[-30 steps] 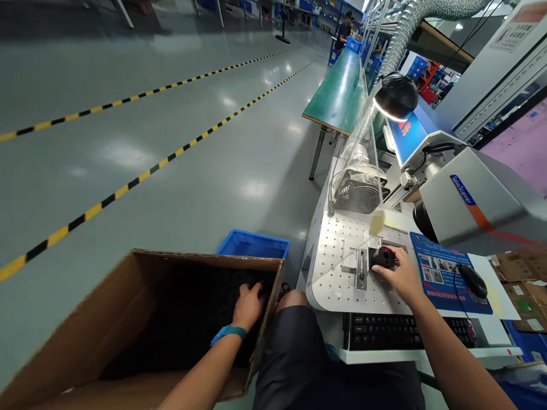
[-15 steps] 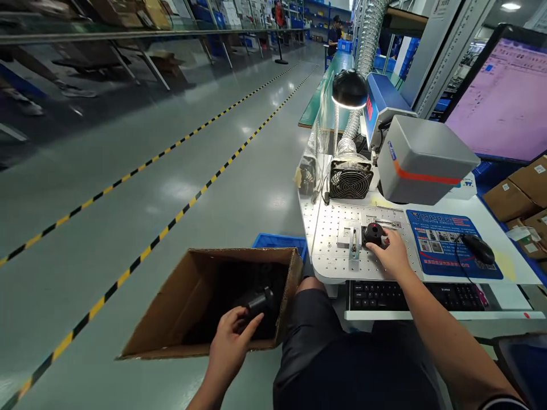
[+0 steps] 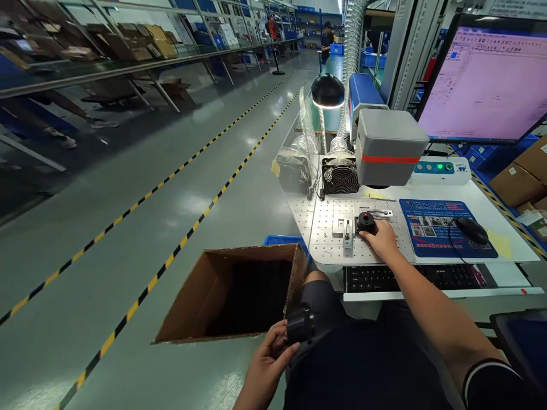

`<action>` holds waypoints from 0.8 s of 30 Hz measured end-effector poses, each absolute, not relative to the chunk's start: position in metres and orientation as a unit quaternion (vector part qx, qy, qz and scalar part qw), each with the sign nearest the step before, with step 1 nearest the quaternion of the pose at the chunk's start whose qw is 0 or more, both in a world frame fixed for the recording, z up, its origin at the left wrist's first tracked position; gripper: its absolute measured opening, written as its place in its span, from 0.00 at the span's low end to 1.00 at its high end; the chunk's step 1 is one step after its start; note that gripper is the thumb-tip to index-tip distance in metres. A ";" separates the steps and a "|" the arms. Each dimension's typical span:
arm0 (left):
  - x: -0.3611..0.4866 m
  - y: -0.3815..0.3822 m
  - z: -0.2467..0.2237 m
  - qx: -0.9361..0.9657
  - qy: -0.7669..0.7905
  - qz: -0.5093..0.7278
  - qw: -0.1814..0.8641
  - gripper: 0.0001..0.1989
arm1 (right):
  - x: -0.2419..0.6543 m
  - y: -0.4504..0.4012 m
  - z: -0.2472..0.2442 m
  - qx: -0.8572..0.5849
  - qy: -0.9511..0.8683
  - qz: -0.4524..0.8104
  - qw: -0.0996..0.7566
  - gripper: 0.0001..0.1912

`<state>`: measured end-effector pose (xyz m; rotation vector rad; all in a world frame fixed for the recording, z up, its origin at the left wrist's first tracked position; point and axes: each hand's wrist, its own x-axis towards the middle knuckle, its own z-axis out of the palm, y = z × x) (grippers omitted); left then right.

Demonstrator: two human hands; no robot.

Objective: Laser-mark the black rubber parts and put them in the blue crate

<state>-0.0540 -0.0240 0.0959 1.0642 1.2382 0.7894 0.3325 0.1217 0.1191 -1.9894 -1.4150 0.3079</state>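
Observation:
Over my lap, by the near right corner of a cardboard box (image 3: 183, 302), my left hand (image 3: 273, 353) grips a black cylindrical part (image 3: 300, 324) between thumb and fingers. On the perforated metal plate (image 3: 325, 247), my right hand (image 3: 382, 239) has its fingers closed around a second black round part (image 3: 366, 222). That part sits against metal stop brackets (image 3: 347, 233), with a small red light spot on its top. Above and behind the plate is the grey head of a machine (image 3: 391, 145) with an orange stripe. Dark contents fill the box, too dim to make out singly.
Right of the plate lie a blue mouse pad (image 3: 427, 242) and a black mouse (image 3: 471, 230). A keyboard (image 3: 431, 280) sits on a tray below. Behind stand a fan (image 3: 341, 177), a lamp (image 3: 327, 91) and a monitor (image 3: 487, 80). A person (image 3: 327, 42) is far down the aisle.
My left hand has brought its black cylindrical part out of the box and rightward over my lap. My right hand stays on the other part at the brackets. The camera view has shifted.

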 end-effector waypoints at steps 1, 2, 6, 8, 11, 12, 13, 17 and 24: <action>-0.050 -0.026 0.101 0.467 0.522 0.336 0.630 0.15 | 0.332 0.122 0.120 -0.762 -0.543 0.121 0.333 0.23; -0.046 -0.028 0.105 0.472 0.505 0.329 0.643 0.14 | 0.332 0.121 0.122 -0.760 -0.544 0.122 0.334 0.24; -0.037 -0.036 0.114 0.490 0.451 0.307 0.680 0.10 | 0.335 0.107 0.131 -0.748 -0.541 0.117 0.367 0.33; -0.036 -0.039 0.118 0.486 0.449 0.297 0.689 0.11 | 0.338 0.086 0.136 -0.736 -0.545 0.105 0.387 0.31; -0.032 -0.042 0.127 0.476 0.467 0.271 0.694 0.12 | 0.338 0.038 0.139 -0.701 -0.577 0.076 0.412 0.19; -0.031 -0.043 0.130 0.473 0.475 0.267 0.692 0.13 | 0.336 0.019 0.137 -0.687 -0.592 0.072 0.415 0.16; -0.029 -0.043 0.134 0.471 0.480 0.264 0.692 0.13 | 0.333 0.000 0.134 -0.674 -0.608 0.074 0.413 0.15; -0.019 -0.040 0.144 0.476 0.475 0.252 0.696 0.14 | 0.323 -0.057 0.111 -0.645 -0.651 0.112 0.385 0.18; -0.010 -0.037 0.142 0.507 0.459 0.227 0.693 0.15 | 0.319 -0.071 0.082 -0.650 -0.650 0.103 0.380 0.21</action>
